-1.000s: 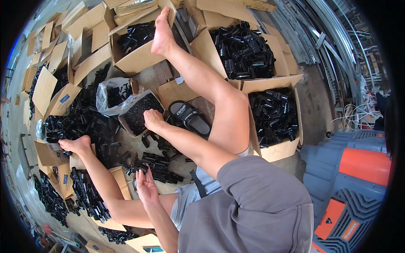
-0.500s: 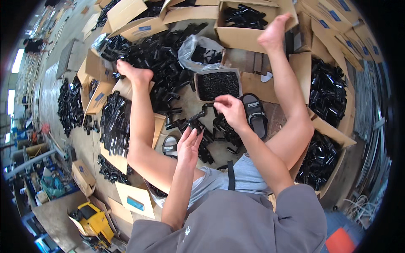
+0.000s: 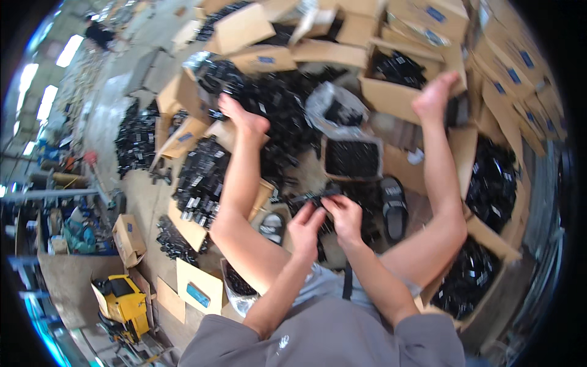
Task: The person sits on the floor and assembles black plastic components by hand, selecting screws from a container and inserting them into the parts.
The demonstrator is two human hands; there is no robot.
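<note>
Black piece (image 3: 315, 198) (blurred) bridges left fingers (image 3: 304, 214) and right fingers (image 3: 336, 205).

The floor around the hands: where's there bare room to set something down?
A small patch of floor lies between the parts box and the big black heap; another borders the small lower-left carton. It's crowded around the left hand and right hand, with loose black parts and sandals.
</note>
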